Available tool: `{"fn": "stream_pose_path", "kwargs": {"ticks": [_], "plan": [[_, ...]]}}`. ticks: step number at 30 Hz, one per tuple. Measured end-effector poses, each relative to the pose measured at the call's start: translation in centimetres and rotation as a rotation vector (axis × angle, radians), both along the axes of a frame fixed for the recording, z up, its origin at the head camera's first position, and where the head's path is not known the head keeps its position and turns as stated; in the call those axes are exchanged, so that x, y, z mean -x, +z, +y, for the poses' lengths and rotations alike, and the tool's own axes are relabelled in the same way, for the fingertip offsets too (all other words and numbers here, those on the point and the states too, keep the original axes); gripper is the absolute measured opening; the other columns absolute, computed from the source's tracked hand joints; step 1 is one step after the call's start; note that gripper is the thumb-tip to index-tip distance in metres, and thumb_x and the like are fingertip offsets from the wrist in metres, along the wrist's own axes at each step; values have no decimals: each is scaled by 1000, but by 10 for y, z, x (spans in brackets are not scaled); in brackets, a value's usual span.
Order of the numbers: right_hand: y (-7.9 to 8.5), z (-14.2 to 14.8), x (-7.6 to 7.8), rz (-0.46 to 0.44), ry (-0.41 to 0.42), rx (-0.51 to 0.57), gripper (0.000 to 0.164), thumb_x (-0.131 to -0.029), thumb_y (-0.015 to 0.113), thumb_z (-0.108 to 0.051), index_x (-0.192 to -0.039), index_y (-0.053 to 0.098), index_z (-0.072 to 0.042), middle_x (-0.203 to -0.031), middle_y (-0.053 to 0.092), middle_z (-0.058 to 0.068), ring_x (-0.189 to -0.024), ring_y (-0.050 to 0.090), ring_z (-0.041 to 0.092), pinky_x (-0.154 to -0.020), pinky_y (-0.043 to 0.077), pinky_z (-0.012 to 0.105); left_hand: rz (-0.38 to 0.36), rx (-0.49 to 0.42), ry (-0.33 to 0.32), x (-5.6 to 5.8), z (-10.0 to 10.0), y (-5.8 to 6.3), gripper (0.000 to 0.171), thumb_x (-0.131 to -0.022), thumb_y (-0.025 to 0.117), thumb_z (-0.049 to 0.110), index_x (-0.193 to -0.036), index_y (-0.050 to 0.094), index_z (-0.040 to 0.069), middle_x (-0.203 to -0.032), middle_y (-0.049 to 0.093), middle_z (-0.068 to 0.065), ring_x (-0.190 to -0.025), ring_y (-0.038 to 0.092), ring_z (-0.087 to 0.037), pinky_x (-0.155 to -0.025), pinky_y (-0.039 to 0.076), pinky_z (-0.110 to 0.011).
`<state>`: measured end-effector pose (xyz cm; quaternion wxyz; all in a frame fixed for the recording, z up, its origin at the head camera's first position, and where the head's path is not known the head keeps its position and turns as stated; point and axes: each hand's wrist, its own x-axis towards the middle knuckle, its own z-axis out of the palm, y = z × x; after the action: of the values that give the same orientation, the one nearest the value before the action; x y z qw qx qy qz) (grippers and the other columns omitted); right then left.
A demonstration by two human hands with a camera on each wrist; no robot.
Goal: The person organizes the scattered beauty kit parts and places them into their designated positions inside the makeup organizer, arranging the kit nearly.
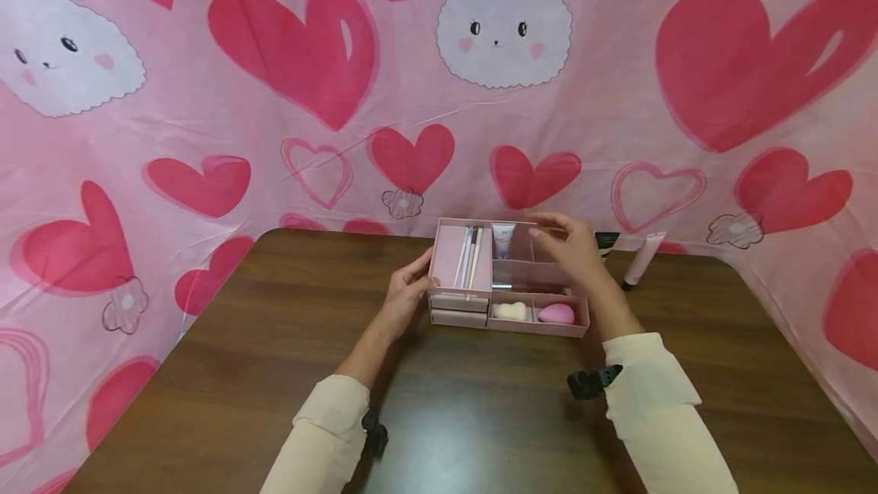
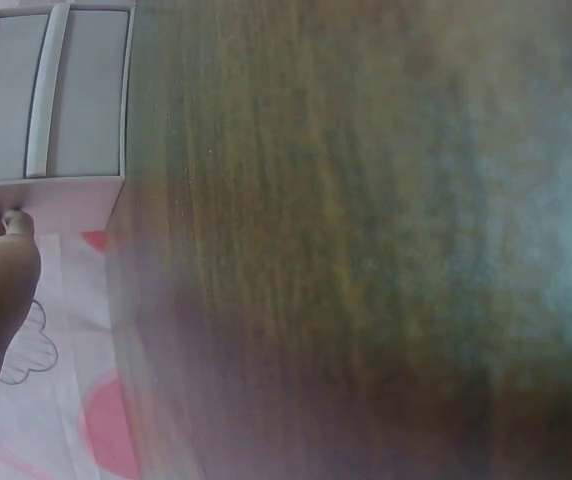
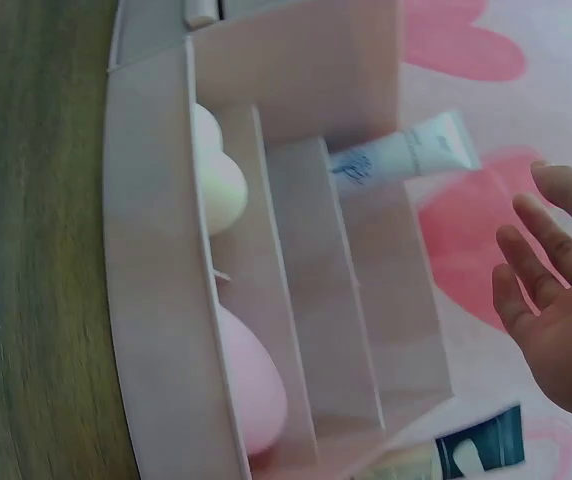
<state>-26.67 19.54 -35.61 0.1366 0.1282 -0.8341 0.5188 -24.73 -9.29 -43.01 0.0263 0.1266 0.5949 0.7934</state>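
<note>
A pink makeup organizer point(image 1: 456, 319) stands on the brown table. My left hand point(image 1: 405, 292) holds its left side, thumb over the edge and fingers along the outer wall. Above the back right compartment hovers my right hand point(image 1: 565, 246), fingers loosely bent and nothing in them. A white tube with blue print point(image 3: 406, 158) leans upright in the back compartment beside the drawer block. Several slim brushes point(image 1: 469, 256) lie on the left top tray. In the front compartments sit a cream sponge point(image 1: 511, 312) and a pink makeup sponge point(image 1: 556, 314).
Right of the organizer, a pink tube with a black cap point(image 1: 645, 259) stands on the table point(image 1: 329, 280). A dark-ended tube point(image 3: 481, 443) is close to the organizer's right back corner. Behind the table hangs a pink heart-print cloth point(image 1: 411, 97).
</note>
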Motion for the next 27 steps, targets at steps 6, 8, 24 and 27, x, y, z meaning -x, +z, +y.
{"fn": "stream_pose_path", "kwargs": {"ticks": [6,8,24,27], "plan": [[2,26,-16,149,-73,71,31,-93,69,-4,-121,69,9,-103,74,-21,-94,61,-14,-84,47,3,1,0,0,-2,0,1,67,-87,50,-9,-152,36,-8,-163,34,-21,-125,49,-13,-95,47,-13],[2,37,-20,169,-100,114,30,-92,68,-1,-119,68,12,-96,67,-36,-89,61,-16,-80,47,3,1,-1,1,-2,0,2,67,-87,51,-9,-152,36,-8,-163,34,-21,-127,48,-15,-95,47,-13],[-4,124,-31,335,-293,753,23,-86,64,17,-100,77,4,-84,80,-5,-79,70,3,-73,52,10,-1,-4,0,-1,0,0,67,-87,50,-9,-153,36,-8,-164,33,-20,-130,47,-15,-95,47,-13],[-12,134,-27,282,-327,801,25,-86,64,16,-98,79,0,-83,79,-5,-79,69,3,-74,52,10,-1,-4,1,-1,1,0,67,-87,50,-9,-152,35,-8,-163,33,-21,-130,47,-15,-95,47,-12]]}}
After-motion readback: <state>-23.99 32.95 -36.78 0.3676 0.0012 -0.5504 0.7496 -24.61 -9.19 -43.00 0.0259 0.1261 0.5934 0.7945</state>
